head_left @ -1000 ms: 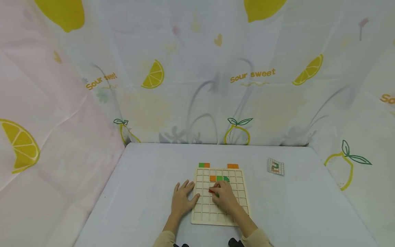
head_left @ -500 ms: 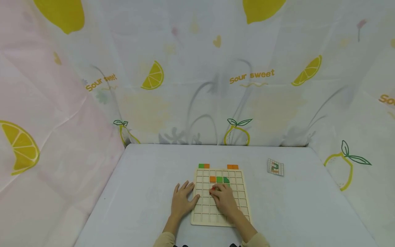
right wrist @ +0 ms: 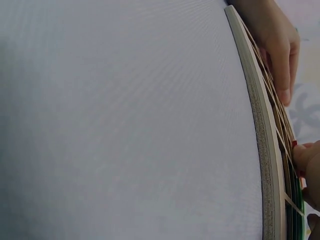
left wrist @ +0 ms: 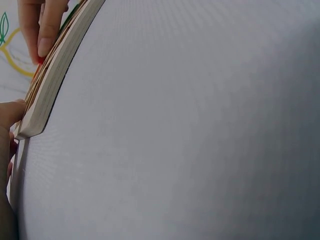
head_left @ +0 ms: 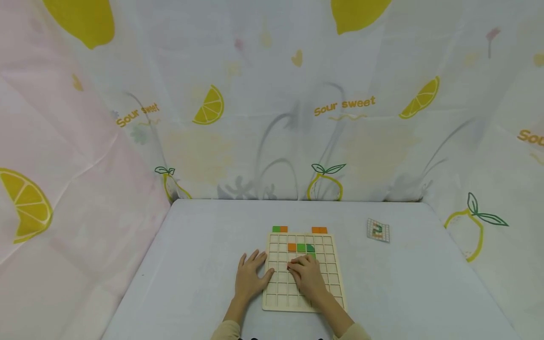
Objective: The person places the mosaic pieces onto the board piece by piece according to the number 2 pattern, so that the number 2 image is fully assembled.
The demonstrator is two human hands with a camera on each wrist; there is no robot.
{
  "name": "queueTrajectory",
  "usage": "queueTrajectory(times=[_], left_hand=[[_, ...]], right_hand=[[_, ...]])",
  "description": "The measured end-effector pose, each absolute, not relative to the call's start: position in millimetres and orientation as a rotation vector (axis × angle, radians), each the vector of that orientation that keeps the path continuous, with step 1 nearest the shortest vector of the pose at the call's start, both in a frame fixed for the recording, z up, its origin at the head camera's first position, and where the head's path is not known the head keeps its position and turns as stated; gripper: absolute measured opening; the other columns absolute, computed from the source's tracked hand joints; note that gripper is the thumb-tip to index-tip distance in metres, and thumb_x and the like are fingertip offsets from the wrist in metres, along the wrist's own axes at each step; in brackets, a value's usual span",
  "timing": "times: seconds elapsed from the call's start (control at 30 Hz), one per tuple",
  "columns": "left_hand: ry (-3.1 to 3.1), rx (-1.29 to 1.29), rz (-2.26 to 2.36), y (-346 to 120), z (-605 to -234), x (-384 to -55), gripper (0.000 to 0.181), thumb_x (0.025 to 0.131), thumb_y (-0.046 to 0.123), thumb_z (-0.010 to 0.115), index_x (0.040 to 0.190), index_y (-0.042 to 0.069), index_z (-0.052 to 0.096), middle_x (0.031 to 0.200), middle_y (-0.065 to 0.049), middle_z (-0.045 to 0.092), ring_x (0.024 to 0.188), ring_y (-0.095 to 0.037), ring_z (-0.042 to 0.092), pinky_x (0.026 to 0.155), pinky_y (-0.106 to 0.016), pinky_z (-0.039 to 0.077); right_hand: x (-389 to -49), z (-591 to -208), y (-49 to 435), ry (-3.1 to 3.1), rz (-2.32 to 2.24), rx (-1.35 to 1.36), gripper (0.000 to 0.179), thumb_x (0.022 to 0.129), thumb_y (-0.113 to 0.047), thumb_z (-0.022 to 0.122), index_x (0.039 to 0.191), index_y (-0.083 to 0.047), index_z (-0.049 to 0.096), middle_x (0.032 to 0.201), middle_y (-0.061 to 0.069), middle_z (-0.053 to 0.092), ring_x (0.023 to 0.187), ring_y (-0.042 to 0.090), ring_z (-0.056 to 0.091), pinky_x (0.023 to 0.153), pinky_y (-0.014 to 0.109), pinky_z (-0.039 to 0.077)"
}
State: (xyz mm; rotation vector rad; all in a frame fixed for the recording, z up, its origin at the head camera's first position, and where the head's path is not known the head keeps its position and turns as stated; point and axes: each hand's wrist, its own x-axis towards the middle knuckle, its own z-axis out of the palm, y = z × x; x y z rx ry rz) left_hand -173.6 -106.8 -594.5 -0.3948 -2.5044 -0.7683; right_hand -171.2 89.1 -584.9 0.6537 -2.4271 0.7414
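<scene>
Right fingers drawn slightly back, pinching red piece (at their tips), over gridded board

Pinched and mostly hidden, a small red tile just left of centre over a pale wooden grid board, lying flat, square-celled.

Set in a cloth-lined nook: white table, pale back curtain right behind its far edge — printed with yellow lemons, lemon slices, orange "Sour sweet" lettering, grey plant silhouettes. Pinkish left curtain along the table's left side, whiter right curtain along its right — both creased. Lit softly, pretty evenly. Shaded in patches across the table's white surface in wrist views.
</scene>
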Motion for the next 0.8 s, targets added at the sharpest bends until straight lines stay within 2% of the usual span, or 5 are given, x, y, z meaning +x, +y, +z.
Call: queueTrajectory(times=[0.13,0.3,0.57,0.8], left_hand=[[-2.508,-0.385,-0.769,-106.7,-594.3,-173.7,0.044,0.073,0.029,0.073,0.108,0.002,0.069,0.110,-0.009,0.069,0.111,-0.031,0.060,0.103,-0.056,0.034],[-2.517,-0.384,-0.769,-106.7,-593.3,-173.0,0.044,0.073,0.029,0.073,0.108,0.002,0.070,0.110,-0.009,0.069,0.111,-0.031,0.060,0.103,-0.056,0.034],[-2.535,-0.383,-0.769,-106.3,-591.8,-172.0,0.044,0.075,0.030,0.072,0.109,0.003,0.069,0.111,-0.009,0.069,0.113,-0.030,0.059,0.104,-0.055,0.033],[-2.520,-0.392,-0.762,-106.9,-593.7,-172.4,0.044,0.074,0.030,0.072,0.109,0.002,0.069,0.111,-0.009,0.069,0.112,-0.030,0.059,0.103,-0.055,0.034]], right_hand=[[-170.3,-582.4,88.9,-2.395,0.721,0.680,0.011,0.076,-0.013,0.074,0.087,-0.011,0.075,0.089,0.000,0.067,0.087,0.020,0.054,0.068,0.037,0.041],[-167.3,-579.6,90.0,-2.401,0.675,0.702,0.012,0.085,-0.017,0.066,0.089,-0.010,0.075,0.091,0.001,0.064,0.087,0.018,0.050,0.068,0.032,0.036],[-163.3,-574.0,90.1,-2.600,0.646,0.610,0.016,0.083,-0.013,0.068,0.097,-0.013,0.075,0.099,-0.002,0.065,0.094,0.019,0.052,0.072,0.035,0.037],[-161.5,-575.4,89.8,-2.548,0.677,0.592,0.014,0.081,-0.013,0.070,0.094,-0.014,0.076,0.096,-0.002,0.065,0.092,0.020,0.053,0.069,0.034,0.035]])
